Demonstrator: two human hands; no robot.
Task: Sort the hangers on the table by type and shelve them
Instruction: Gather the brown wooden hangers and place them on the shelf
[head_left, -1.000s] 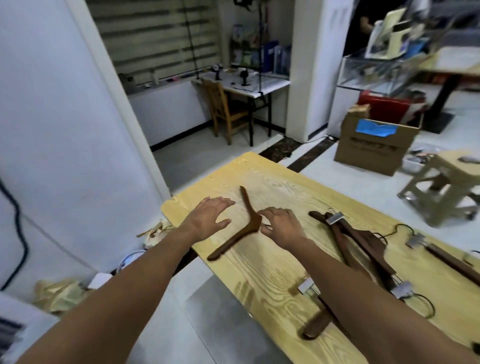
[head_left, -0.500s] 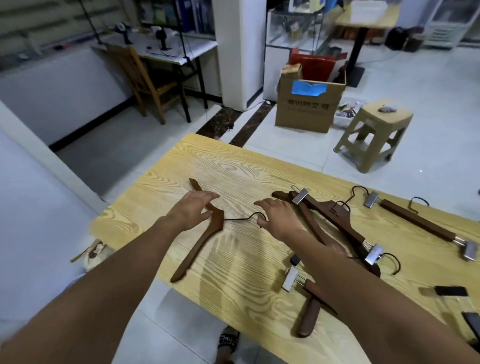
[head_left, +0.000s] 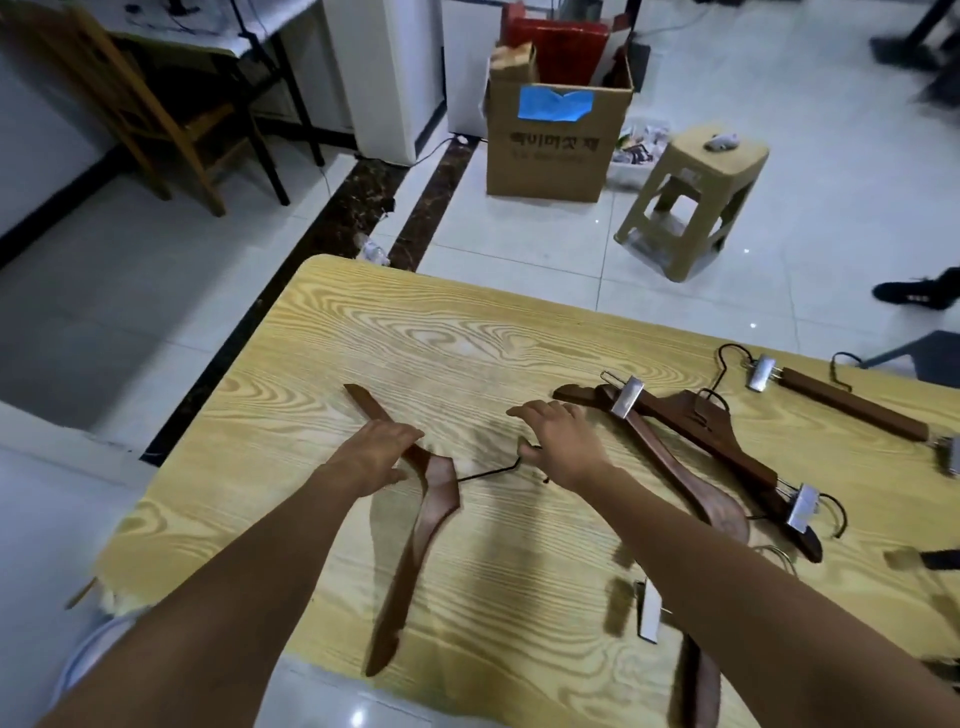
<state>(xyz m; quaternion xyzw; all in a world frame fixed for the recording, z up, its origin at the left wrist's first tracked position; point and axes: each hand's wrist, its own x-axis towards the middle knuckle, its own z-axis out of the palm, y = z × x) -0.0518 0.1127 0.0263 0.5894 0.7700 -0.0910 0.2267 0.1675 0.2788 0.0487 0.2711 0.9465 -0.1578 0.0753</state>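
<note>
Head view, sorting stage: the plain wooden hanger (head_left: 410, 561) lies flat near the left corner of the table (head_left: 467, 332), one arm pointing away from you, the other reaching toward the near edge, its wire hook (head_left: 493, 470) pointing right. Your left hand (head_left: 376, 454) rests palm-down on the far arm, fingers nearly straight and laid over the wood rather than wrapped round it; whether the thumb has tucked beneath cannot be told. Your right hand (head_left: 561, 441) is spread palm-down just beside the hook's tip, thumb at or touching the wire, gripping nothing. To the right lies a crossed pile of clip hangers (head_left: 727, 452), with another clip hanger (head_left: 852, 402) apart near the far right edge and a further one (head_left: 649, 613) partly hidden under your right forearm. Judged from this layout, you are singling out the clipless type, and no group is formed yet. The next move calls for closing your fingers round the hanger's neck and lifting it away from the pile. No shelf is in view.
</note>
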